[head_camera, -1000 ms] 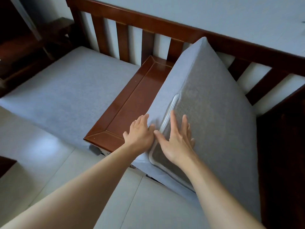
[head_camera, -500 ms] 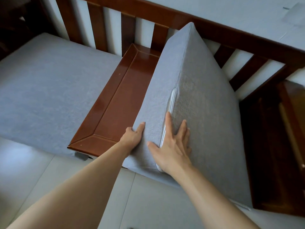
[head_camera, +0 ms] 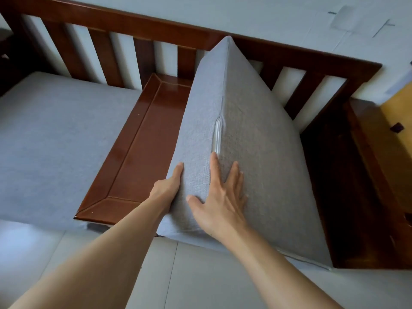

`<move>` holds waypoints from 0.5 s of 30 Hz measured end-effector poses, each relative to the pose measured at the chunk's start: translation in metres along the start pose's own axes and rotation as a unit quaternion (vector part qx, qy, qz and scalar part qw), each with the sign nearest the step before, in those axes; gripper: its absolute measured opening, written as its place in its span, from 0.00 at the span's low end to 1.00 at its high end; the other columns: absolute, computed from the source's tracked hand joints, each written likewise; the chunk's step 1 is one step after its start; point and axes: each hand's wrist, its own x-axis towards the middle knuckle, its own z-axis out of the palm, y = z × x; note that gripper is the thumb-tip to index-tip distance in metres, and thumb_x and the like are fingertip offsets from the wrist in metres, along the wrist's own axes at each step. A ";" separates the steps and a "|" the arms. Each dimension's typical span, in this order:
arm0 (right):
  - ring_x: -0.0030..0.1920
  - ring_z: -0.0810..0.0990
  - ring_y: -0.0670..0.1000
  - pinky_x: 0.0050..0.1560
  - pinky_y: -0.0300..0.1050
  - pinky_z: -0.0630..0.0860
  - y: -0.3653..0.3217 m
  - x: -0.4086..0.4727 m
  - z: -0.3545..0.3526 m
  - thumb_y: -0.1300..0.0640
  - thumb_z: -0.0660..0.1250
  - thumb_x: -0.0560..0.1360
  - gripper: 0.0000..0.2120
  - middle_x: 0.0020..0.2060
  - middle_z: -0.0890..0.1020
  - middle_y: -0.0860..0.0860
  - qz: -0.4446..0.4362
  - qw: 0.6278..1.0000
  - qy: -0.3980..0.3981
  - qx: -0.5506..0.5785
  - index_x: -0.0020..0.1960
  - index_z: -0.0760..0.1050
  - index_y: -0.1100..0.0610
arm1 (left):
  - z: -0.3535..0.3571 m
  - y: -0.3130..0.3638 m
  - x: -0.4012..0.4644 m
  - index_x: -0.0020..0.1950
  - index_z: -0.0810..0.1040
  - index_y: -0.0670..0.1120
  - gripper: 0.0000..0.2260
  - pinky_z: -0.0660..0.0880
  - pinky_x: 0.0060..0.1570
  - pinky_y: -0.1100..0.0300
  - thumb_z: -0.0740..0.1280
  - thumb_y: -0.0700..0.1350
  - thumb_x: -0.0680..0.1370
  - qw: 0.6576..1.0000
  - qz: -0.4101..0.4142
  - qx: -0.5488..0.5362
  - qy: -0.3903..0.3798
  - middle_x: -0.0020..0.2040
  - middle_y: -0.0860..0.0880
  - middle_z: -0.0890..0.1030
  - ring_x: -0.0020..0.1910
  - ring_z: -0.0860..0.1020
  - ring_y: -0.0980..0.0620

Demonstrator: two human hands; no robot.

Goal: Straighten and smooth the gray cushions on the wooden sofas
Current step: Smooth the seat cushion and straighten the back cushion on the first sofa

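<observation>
A gray seat cushion (head_camera: 256,152) stands tilted up on the right-hand seat of a wooden sofa (head_camera: 200,27), its left edge raised into a ridge that peaks against the slatted backrest, its right side sloping down toward the dark wooden armrest (head_camera: 365,175). A pale zipper (head_camera: 217,136) runs along the ridge near the middle of the cushion.

The right hand (head_camera: 219,197) lies flat on the cushion's sloping face just below the zipper, fingers straight and spread, thumb out to the left; its grip is released, the palm only pressing on the fabric. The left hand (head_camera: 168,188) is at the cushion's left side face, thumb on the gray fabric and the other fingers hidden behind the edge, so whether its grip grasps the cushion or just rests against it cannot be told.

Left of the raised cushion a glossy brown wooden divider panel (head_camera: 138,157) lies bare between the seats. Beyond it a second gray cushion (head_camera: 60,139) lies flat on the left seat, touching the panel's edge. Pale floor tiles (head_camera: 44,246) show in front of the sofa, and a yellowish wooden surface (head_camera: 399,121) sits at the far right.
</observation>
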 end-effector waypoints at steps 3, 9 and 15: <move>0.76 0.34 0.58 0.72 0.67 0.47 0.013 -0.009 -0.030 0.45 0.64 0.75 0.46 0.75 0.32 0.56 0.007 1.000 0.017 0.021 0.74 0.30 0.40 | 0.015 0.017 -0.023 0.70 0.67 0.39 0.43 0.68 0.47 0.54 0.58 0.73 0.70 1.000 0.019 0.010 0.000 0.63 0.42 0.75 0.50 0.72 0.45; 0.76 0.37 0.56 0.74 0.63 0.48 0.041 -0.025 -0.096 0.46 0.63 0.76 0.43 0.76 0.35 0.54 0.013 0.996 0.037 0.075 0.75 0.32 0.41 | 0.048 0.054 -0.069 0.70 0.68 0.38 0.43 0.70 0.46 0.52 0.57 0.73 0.71 0.996 0.068 0.052 0.018 0.61 0.42 0.75 0.50 0.73 0.45; 0.77 0.42 0.55 0.75 0.58 0.50 0.085 -0.038 -0.163 0.45 0.63 0.77 0.42 0.77 0.40 0.54 0.008 0.988 0.077 0.133 0.77 0.35 0.43 | 0.095 0.099 -0.125 0.68 0.69 0.39 0.41 0.72 0.46 0.53 0.57 0.73 0.71 0.981 0.130 0.130 0.056 0.58 0.43 0.76 0.48 0.75 0.45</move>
